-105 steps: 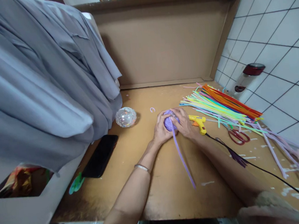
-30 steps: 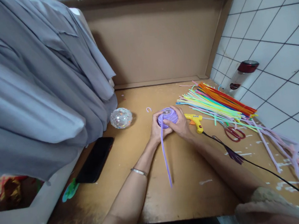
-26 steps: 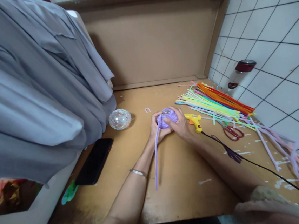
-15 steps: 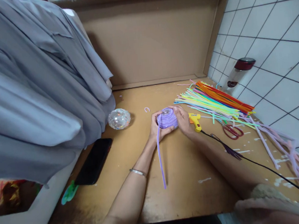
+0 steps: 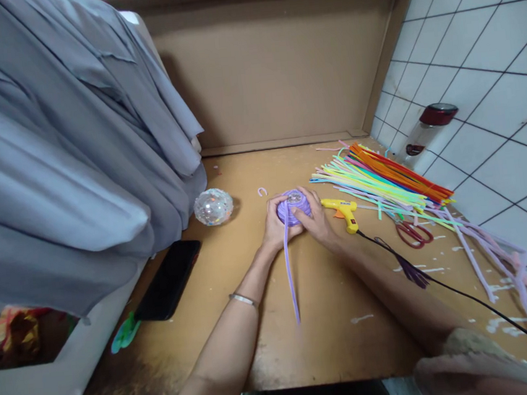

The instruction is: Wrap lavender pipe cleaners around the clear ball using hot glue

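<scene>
A round object wrapped in purple pipe cleaner (image 5: 297, 201) is held between both hands over the middle of the table. My left hand (image 5: 276, 224) cups it from the left and below. My right hand (image 5: 318, 220) grips its right side, the thumb lying across the front. One loose purple strand (image 5: 290, 275) hangs from it toward the table's front edge. Just right of my right hand lies a yellow glue gun (image 5: 345, 213) with a black cord. A clear faceted ball (image 5: 213, 206) rests to the left of my hands.
Colourful pipe cleaners (image 5: 378, 177) and red-handled scissors (image 5: 415, 234) lie on the right. A jar with a red lid (image 5: 429, 129) stands by the tiled wall. At left are a black phone (image 5: 169, 281) and grey cloth (image 5: 71, 135). Cardboard (image 5: 274, 72) closes off the back.
My right hand's thumb has moved from the object's upper right side onto its front. The object has turned slightly, and its loose strand has shifted to the right.
</scene>
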### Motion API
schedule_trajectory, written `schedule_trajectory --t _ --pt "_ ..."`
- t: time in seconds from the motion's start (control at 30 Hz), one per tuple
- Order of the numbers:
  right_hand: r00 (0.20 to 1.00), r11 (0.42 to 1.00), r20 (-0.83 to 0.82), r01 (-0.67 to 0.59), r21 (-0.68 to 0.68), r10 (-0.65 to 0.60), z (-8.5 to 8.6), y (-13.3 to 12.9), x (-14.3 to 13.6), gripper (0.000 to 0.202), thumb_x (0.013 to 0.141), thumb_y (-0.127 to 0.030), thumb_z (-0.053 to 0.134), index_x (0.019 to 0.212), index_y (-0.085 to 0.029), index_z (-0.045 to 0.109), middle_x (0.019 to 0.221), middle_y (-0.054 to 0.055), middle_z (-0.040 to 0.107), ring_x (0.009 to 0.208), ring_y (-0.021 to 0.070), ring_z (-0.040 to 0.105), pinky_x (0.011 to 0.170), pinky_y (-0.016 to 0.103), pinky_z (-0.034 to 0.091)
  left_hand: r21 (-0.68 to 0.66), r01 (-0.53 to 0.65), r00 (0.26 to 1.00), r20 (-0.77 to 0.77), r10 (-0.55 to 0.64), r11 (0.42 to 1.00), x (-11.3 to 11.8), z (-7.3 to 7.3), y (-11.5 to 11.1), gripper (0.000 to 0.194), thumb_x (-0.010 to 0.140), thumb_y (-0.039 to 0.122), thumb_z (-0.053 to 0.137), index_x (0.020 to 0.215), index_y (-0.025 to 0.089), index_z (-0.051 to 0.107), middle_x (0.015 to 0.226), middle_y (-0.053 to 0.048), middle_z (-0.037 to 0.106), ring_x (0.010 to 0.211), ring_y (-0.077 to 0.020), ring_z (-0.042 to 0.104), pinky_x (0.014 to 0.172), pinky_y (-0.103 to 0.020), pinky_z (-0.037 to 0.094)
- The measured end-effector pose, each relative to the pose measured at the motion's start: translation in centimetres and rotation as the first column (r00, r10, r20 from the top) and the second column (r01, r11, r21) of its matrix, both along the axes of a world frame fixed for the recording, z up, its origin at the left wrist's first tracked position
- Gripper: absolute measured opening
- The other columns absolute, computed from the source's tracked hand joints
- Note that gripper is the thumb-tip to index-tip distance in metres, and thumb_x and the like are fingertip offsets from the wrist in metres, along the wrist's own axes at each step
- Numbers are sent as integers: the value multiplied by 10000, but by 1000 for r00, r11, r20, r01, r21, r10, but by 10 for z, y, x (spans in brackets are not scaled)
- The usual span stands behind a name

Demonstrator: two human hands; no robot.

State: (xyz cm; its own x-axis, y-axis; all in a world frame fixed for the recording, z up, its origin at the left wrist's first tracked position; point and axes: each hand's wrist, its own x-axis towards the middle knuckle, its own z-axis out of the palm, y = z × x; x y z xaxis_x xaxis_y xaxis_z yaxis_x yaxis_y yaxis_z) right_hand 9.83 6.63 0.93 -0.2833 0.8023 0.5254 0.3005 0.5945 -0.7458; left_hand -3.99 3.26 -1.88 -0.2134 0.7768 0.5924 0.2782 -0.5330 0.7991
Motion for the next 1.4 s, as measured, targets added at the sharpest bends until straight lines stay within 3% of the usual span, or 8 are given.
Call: schedule_trajectory --t 0.17,0.33,0.53,0.7,0.93,1.2,1.4 --pt "998 997 13 -61 -46 62 1 -3 2 691 757 -239 501 1447 -202 502 1449 137 524 1358 297 494 1182 522 385 -16 -11 1000 -2 11 1000 -1 -1 0 874 499 433 953 1220 236 500 1315 -114 518 1263 -306 567 1094 -479 473" --pt "991 988 -68 -118 -104 111 3 -2 5 676 752 -244 468 1426 -220 520 1464 113 510 1375 287 469 1219 520 329 -9 9 1000 29 -9 1000 0 0 1 858 498 413 949 1209 228 506 1308 -107 516 1266 -305 558 1118 -479 442" --pt "978 980 -179 -135 -148 108 2 -1 2 607 754 -291 517 1356 -232 569 1416 108 533 1355 296 477 1212 516 331 2 28 999 44 -29 1000 1 1 0 847 485 363 959 1201 245 521 1302 -91 514 1264 -305 549 1126 -476 420" --pt "974 981 -223 -81 -176 41 1 1 -1 593 691 -237 514 1277 -238 606 1337 99 574 1294 296 516 1174 504 383 13 28 999 31 -29 1000 2 0 1 868 475 373 964 1214 255 523 1305 -91 503 1273 -313 534 1128 -482 411" --pt "979 971 -200 -83 -225 38 3 4 -1 598 660 -205 491 1242 -243 622 1322 88 590 1264 294 536 1128 492 434 6 33 999 37 -33 999 2 -4 3 897 469 376 974 1232 258 517 1325 -98 494 1296 -319 530 1141 -492 406" --pt "980 980 -141 -157 -123 140 1 1 5 650 712 -243 556 1361 -257 548 1433 90 515 1371 295 459 1207 500 340 -22 14 997 82 -12 1000 2 0 2 854 479 281 950 1213 245 514 1323 -99 523 1264 -312 560 1115 -481 431" --pt "984 982 -109 -151 -110 139 1 3 4 650 721 -255 547 1371 -246 547 1432 103 502 1380 293 455 1219 500 327 -31 12 996 85 -9 999 3 2 0 841 485 238 933 1210 240 506 1313 -101 540 1246 -308 576 1090 -473 459"
